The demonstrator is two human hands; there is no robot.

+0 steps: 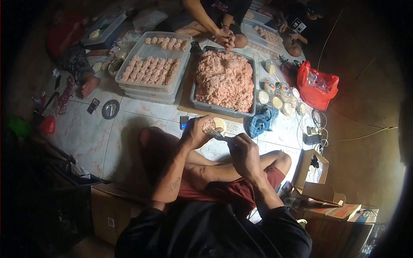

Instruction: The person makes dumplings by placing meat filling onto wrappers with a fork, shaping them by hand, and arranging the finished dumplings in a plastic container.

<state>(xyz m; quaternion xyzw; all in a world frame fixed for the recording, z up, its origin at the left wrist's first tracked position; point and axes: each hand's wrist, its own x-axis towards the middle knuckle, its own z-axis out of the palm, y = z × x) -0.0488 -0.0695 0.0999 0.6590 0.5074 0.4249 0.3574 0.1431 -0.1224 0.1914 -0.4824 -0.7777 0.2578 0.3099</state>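
My left hand (195, 134) is closed around a small portion of pink minced meat (209, 124), probably in a wrapper, though the fingers hide most of it. My right hand (244, 152) grips a metal fork (216, 135), its tines touching or very near that meat. Just behind my left hand lies a pale round disc (220, 124), like a dumpling wrapper, partly covered. Beyond my hands stands a grey tub (221, 111) heaped with minced meat (223, 79).
Left of the tub, a clear plastic tray (161, 50) on a stack holds rows of meat dumplings. A blue cloth (261, 121), packs of round wrappers (276, 102) and a red bag (316, 88) lie right. Across the tub, a co-worker's hands (226, 38) meet above the meat.
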